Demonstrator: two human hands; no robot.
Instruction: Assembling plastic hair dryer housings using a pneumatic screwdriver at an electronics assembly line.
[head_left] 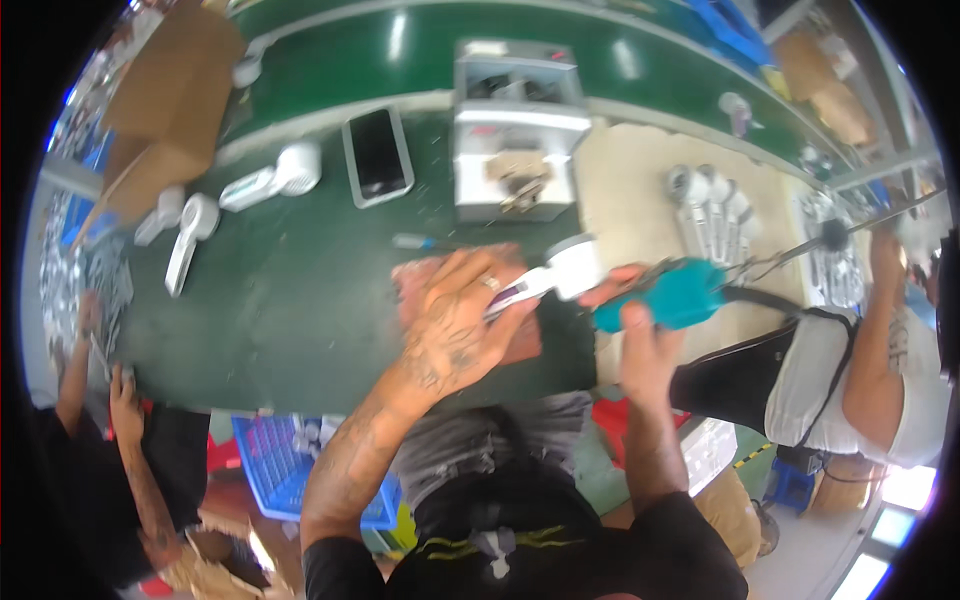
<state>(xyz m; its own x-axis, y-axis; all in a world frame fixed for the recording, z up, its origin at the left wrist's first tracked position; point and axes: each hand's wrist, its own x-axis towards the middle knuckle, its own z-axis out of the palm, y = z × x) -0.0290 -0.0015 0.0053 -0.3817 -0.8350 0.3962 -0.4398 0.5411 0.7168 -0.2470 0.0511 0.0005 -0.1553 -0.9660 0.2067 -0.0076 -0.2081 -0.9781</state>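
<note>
My left hand (455, 335) is closed around the handle of a white handheld device (575, 268) with a round head, held tilted above a reddish mat (522, 340). The head points up and to the right. My right hand (648, 355) grips a teal electric screwdriver (665, 297), which has a black cord and a hanging line on its right side. The screwdriver's left end is close to the device's head; whether they touch I cannot tell. Behind the mat lies a thin tool with a blue part (415, 242).
More white devices (275, 180) lie on the left of the green table; several others (712, 212) stand in a row at right. A dark-screened, white-framed slab (378, 160) lies near a grey parts box (522, 130). Co-workers' hands (125, 405) are at left. A blue basket (285, 470) sits below.
</note>
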